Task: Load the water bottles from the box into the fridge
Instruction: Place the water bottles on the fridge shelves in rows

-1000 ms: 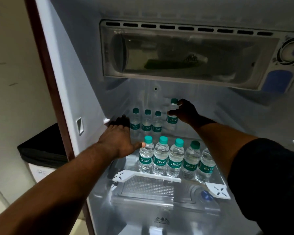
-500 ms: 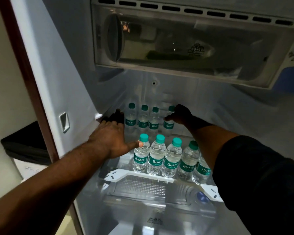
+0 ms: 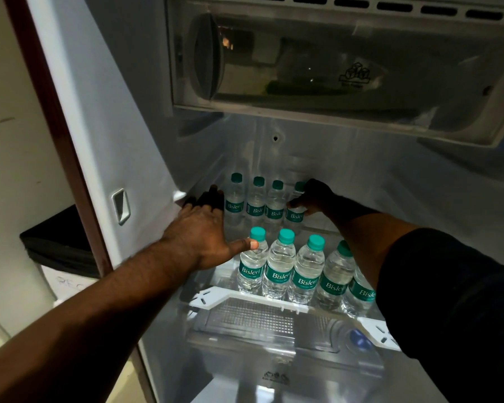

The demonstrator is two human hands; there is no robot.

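Probably light yet slick, the Bisleri bottle (image 3: 295, 216) is gripped at its shoulder by the right hand (image 3: 314, 196). Meanwhile the left hand (image 3: 204, 231) lies flat, holding nothing.

Kitchen corner, open fridge (image 3: 122, 117)

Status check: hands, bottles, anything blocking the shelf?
Left hand flat beside back row, thumb touching front-left bottle. Right hand grips fourth back-row bottle, standing on shelf. Five bottles in front row. No obstruction visible.
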